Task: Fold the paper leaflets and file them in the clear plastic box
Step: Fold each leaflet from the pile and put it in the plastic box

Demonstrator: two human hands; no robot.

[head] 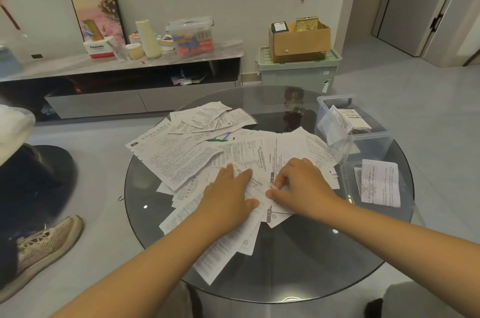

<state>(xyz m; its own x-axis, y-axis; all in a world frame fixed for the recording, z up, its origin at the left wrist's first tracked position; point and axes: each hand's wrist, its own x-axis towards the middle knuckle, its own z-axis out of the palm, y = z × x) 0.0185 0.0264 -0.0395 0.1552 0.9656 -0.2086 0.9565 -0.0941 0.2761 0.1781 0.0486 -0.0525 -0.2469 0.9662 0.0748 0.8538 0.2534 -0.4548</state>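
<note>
1. The left hand lies flat and spread, pressing the leaflet on the desk.
2. The right hand pinches its edge; line up corners first.
3. The clear plastic box waits just right.

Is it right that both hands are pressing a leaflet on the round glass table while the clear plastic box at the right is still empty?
Not quite: the clear plastic box already holds folded leaflets, as the head view shows. The rest stands: the left hand and right hand press a leaflet on the round glass table.
</note>
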